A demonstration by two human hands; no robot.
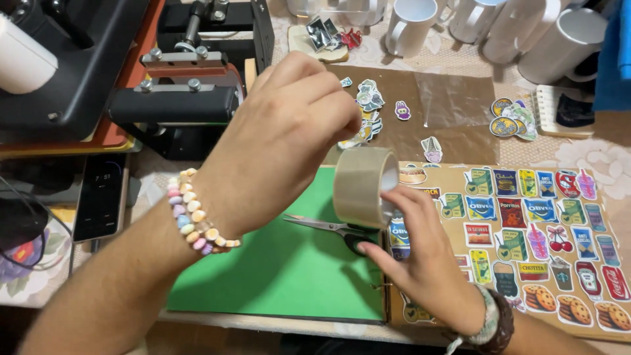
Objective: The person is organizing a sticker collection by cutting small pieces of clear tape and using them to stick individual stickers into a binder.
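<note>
Now: tape roll [365,186] mid-air over green mat [282,269], axis pointing 2 o'clock. R hand [424,260] grips roll from 5 o'clock; L hand [282,141] at 10 o'clock, fingertips pinched at rim. Scissors [335,230] just below.

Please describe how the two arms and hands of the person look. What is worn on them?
Both forearms are bare, without sleeves. The left wrist carries a bracelet of pastel beads. The right wrist carries a dark brown band and a pale woven band. No rings visible.
</note>
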